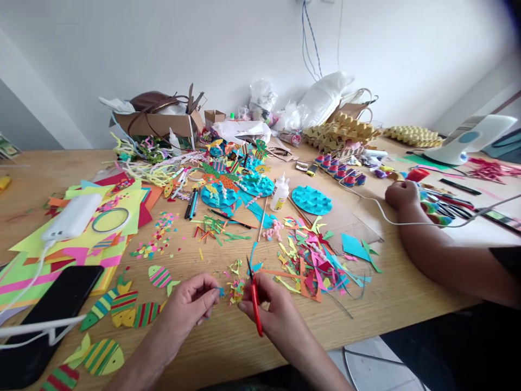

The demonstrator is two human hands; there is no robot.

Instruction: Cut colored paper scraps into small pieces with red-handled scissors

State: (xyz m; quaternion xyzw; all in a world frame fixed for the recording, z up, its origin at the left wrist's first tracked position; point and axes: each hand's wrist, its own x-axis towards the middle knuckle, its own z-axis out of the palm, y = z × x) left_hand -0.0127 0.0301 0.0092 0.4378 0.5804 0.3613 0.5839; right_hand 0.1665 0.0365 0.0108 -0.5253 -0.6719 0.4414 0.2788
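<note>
My left hand [195,300] pinches a small piece of blue paper [222,291] between thumb and forefinger above the table. In my right hand [271,304] is a pair of red-handled scissors [254,304], its dark blades pointing up and away from me. A narrow blue paper strip [253,252] shows beside the blades; whether my right fingers touch it I cannot tell. Between the hands lies a little heap of tiny paper clippings [236,290]. Striped paper fish [103,357] lie to the left of my left hand, one [159,276] just beyond it.
Paper scraps [313,260] spread right of my hands. A glue bottle [280,194] stands beyond, near blue textured ovals [311,200]. At left are coloured sheets [134,214], a white power bank [73,217] and a black phone [52,320]. Another person's arm [427,244] reaches in at right.
</note>
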